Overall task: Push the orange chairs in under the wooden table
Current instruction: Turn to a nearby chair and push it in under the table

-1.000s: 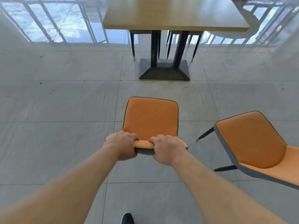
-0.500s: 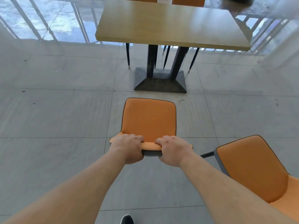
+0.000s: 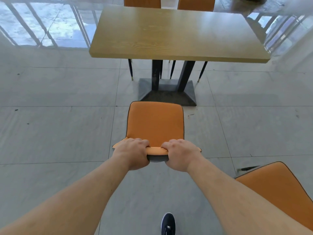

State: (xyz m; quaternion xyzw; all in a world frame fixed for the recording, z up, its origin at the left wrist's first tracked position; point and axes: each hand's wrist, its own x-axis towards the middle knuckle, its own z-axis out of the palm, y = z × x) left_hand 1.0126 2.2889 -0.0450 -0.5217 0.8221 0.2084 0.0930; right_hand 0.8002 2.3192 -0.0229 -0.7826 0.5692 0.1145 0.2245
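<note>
An orange chair [image 3: 155, 122] stands on the tiled floor just short of the wooden table [image 3: 177, 33], its seat pointing at the table's dark pedestal base [image 3: 167, 94]. My left hand [image 3: 131, 152] and my right hand [image 3: 180, 154] both grip the top edge of its backrest, side by side. A second orange chair [image 3: 279, 189] sits at the lower right, turned away at an angle, partly behind my right forearm.
Two more orange chairs [image 3: 169, 1] are tucked in at the table's far side, their thin black legs showing under the top. A railing [image 3: 42, 26] runs along the back left and right. My dark shoe [image 3: 168, 223] is on the floor below the chair.
The held chair and I have moved forward toward the table; its seat now nearly reaches the pedestal base. The second chair has slid toward the lower right of view.
</note>
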